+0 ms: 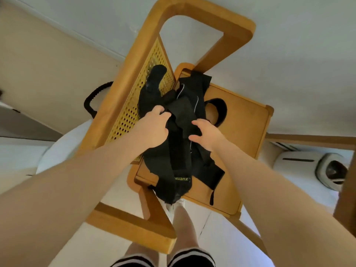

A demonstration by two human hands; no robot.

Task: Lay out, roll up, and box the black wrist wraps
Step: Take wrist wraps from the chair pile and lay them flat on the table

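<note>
Separating the tangled heap of black elastic fabric wrist wraps (179, 143) is the step in hand, judged from how the bands lie. The heap sits on the flat wooden seat (237, 151) of a honey-coloured wooden chair, which serves as the surface. One band with pale lettering (181, 179) hangs over the near seat edge. A black thumb loop (219, 110) lies open on the seat to the right, and one rounded end (156, 78) rests up against the woven cane chair back (133, 112).

The left hand (154, 128) is closed around a fold at the upper left of the heap. The right hand (204, 132) is half open, fingers (196, 123) curled and pressing on the middle of the heap; a firm grip cannot be confirmed.

Procedure for this step:
1. Hold one band only in the left hand and pin the remainder with the right.
2. Draw the band out along its length, not upward, so hook-and-loop patches, if present, do not snag neighbouring fabric.
3. Lay it flat and straight on bare seat wood, loop end outward.
4. Keep hanging ends on the seat to prevent the heap sliding to the pale floor (115, 237).

No box is visible.
</note>
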